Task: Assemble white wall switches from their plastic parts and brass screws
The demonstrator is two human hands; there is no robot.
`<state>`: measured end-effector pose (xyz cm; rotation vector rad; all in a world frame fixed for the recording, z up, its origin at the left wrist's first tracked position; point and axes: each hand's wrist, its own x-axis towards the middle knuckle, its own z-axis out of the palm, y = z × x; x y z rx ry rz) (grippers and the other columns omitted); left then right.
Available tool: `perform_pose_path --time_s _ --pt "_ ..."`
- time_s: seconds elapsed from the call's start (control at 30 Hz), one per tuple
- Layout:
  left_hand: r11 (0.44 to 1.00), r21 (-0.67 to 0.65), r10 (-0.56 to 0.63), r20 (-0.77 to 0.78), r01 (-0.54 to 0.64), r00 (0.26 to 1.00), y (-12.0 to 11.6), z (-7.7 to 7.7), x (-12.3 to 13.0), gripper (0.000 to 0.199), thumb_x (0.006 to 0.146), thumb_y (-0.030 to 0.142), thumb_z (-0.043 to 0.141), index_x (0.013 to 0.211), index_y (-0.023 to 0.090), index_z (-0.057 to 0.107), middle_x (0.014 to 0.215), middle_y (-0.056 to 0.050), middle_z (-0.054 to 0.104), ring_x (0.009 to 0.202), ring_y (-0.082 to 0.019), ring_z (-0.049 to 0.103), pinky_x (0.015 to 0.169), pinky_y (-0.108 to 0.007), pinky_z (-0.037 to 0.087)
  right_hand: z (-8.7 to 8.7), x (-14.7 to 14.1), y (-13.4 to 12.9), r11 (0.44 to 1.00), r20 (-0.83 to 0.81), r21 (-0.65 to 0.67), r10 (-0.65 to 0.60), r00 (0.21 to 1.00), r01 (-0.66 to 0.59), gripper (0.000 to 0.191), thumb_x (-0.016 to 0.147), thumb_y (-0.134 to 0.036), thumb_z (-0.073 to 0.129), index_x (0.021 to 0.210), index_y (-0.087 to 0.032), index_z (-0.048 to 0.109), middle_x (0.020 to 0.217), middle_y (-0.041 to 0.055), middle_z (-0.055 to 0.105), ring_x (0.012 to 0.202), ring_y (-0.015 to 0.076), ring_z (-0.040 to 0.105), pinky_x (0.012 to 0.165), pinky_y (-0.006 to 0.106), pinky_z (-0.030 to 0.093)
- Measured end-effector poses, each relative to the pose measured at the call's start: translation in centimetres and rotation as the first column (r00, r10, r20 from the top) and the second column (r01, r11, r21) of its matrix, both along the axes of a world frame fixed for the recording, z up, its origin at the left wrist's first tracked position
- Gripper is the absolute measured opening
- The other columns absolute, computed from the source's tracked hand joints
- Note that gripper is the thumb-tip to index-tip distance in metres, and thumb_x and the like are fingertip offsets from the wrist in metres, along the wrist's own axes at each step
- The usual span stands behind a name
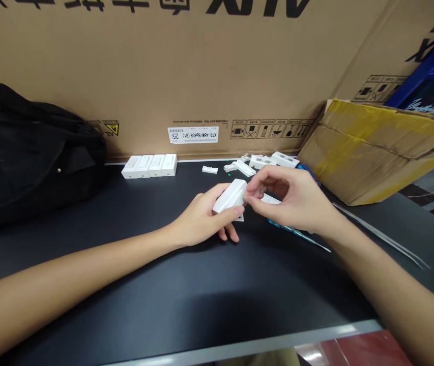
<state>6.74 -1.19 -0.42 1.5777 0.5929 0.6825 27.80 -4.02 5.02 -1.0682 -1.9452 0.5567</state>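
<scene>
So, left to right: we've got a black bag (37, 157) at the far left, then a row of white switch-like blocks (150, 166) against the big carton (194, 71). Next is our left hand (207, 216), clamped on a white casing (229, 198) held up over the dark table (201, 290). Its long axis slants from lower left up to upper right, away from us. Our right hand (293, 195) is up against the casing's right end, so that end is the nearer one for it; its fingertips are together on a tiny green bit (243, 197), too small for us to say what. Small white parts (245, 168) lie behind both hands. A blue tool (300, 235) pokes out below the right hand, then there's a taped box (384, 147) and metal tweezers (382, 235).
</scene>
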Motion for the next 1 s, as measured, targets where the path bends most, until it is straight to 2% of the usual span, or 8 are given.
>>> perform_pose_path --time_s 0.13,0.37,0.67,0.87,1.0 --pt "1.000 -0.002 -0.009 0.004 0.009 1.000 0.06 0.07 0.02 0.059 0.094 0.050 0.070 0.141 0.021 0.048 0.087 -0.002 0.068 0.066 -0.021 0.079 0.048 -0.017 0.057 -0.19 0.19 0.09 1.000 0.017 0.018 -0.023 1.000 0.022 0.011 0.079 -0.017 0.075 0.081 -0.023 0.065 0.079 0.0011 0.069 0.068 0.0149 0.064 0.065 0.030 0.057" --pt "0.999 0.021 -0.024 -0.002 0.024 1.000 0.06 0.04 -0.03 0.059 0.093 0.049 0.071 0.140 0.020 0.050 0.092 -0.003 0.069 0.067 -0.020 0.079 0.049 -0.017 0.058 -0.16 0.34 0.12 1.000 0.031 0.013 -0.023 0.999 0.023 0.009 0.080 -0.019 0.074 0.082 -0.022 0.066 0.078 0.0009 0.068 0.067 0.0144 0.063 0.064 0.029 0.056" --pt "0.999 0.048 -0.006 -0.032 0.007 0.999 -0.01 0.16 0.09 0.057 0.094 0.048 0.071 0.138 0.018 0.051 0.092 -0.003 0.071 0.068 -0.020 0.079 0.050 -0.017 0.059 -0.22 0.26 -0.06 0.998 0.134 0.040 -0.060 0.989 0.055 0.008 0.082 -0.022 0.073 0.083 -0.022 0.065 0.078 0.0022 0.070 0.069 0.0169 0.065 0.066 0.032 0.055" --pt "0.999 0.049 -0.003 -0.039 0.005 0.999 0.00 0.17 0.09 0.058 0.094 0.049 0.070 0.139 0.018 0.050 0.094 -0.005 0.072 0.068 -0.021 0.079 0.050 -0.018 0.059 -0.57 0.13 0.10 0.999 0.101 0.009 -0.054 0.993 0.053 0.014 0.081 -0.022 0.074 0.086 -0.022 0.061 0.080 0.0024 0.067 0.070 0.0168 0.063 0.066 0.031 0.055" --pt "0.999 0.031 -0.022 -0.031 0.023 0.999 -0.07 0.25 0.01 0.059 0.095 0.048 0.069 0.142 0.018 0.048 0.107 -0.012 0.074 0.068 -0.021 0.079 0.049 -0.019 0.059 -1.01 0.76 0.76 0.996 -0.015 -0.084 -0.022 1.000 0.021 0.027 0.077 -0.025 0.082 0.088 -0.021 0.058 0.082 0.0014 0.064 0.070 0.0147 0.060 0.066 0.030 0.054"
